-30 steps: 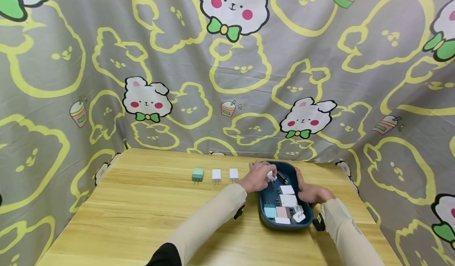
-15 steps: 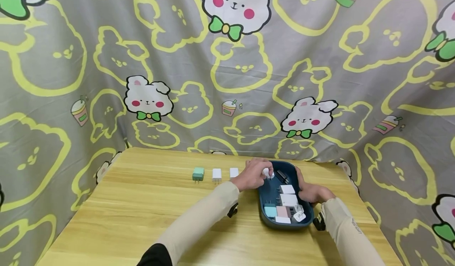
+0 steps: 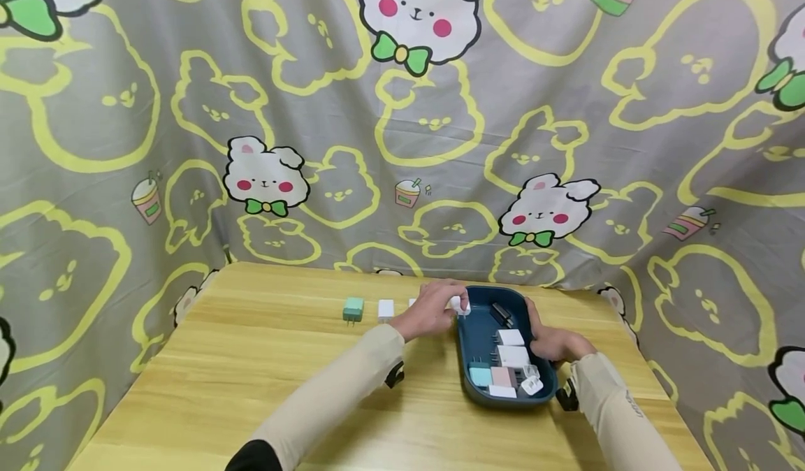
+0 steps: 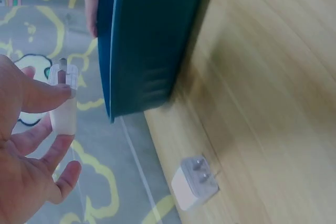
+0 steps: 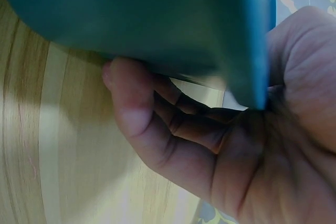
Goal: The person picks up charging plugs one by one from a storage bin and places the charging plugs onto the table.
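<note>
On my feed I see a cream sleeve (image 3: 336, 387) behind the left hand (image 3: 434, 309), with black cloth (image 3: 255, 455) farther up. A matching sleeve (image 3: 606, 401) behind the right hand (image 3: 556, 343) bears tiny lettering (image 3: 634, 405). Black fittings (image 3: 395, 374) sit near both wrists.

Charger (image 4: 64, 118): smooth plastic, metal prongs (image 4: 62, 77). Tray (image 4: 152, 40): smooth plastic. Tabletop (image 3: 220, 359): wood-grained. Backdrop (image 3: 346, 107): cloth.

Cartoon curtain (image 3: 333, 118) behind a wood-grain bench (image 3: 251, 359)

The grey curtain fills the upper frame and both sides, creased and covered with yellow animal outlines (image 3: 434, 123). A white rabbit print (image 3: 421, 20) with a green bow (image 3: 401, 54) sits at top centre, a printed cup (image 3: 407, 194) near mid-frame. The bench spans the lower frame.
</note>
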The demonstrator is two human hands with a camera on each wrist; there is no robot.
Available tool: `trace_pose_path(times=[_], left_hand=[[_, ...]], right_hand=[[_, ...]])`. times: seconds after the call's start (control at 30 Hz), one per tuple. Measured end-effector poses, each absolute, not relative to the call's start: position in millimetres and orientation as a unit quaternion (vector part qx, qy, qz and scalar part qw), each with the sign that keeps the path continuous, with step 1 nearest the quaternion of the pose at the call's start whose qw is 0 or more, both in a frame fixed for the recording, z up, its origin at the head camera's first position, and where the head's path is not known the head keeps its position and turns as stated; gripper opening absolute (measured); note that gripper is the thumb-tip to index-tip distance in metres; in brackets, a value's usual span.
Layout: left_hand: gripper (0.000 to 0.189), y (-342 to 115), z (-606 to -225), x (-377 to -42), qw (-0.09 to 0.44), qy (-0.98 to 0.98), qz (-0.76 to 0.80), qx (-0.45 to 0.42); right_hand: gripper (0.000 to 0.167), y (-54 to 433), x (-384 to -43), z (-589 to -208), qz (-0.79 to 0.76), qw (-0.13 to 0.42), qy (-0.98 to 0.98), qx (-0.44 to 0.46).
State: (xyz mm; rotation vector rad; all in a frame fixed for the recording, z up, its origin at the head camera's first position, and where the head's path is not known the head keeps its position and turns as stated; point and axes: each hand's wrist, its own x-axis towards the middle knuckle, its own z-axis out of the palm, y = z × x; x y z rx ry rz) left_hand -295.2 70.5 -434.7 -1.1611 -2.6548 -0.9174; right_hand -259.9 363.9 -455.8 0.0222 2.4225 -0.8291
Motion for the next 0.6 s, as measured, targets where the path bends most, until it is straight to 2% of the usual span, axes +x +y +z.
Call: trace_pose_path(times=[0.6], left_hand=[[0.033,31,-437,-298,0.072,-0.863,-0.323,-0.38]], right_hand=[[0.103,366,-259,-456,-0.307,0.282,0.909,-0.002]])
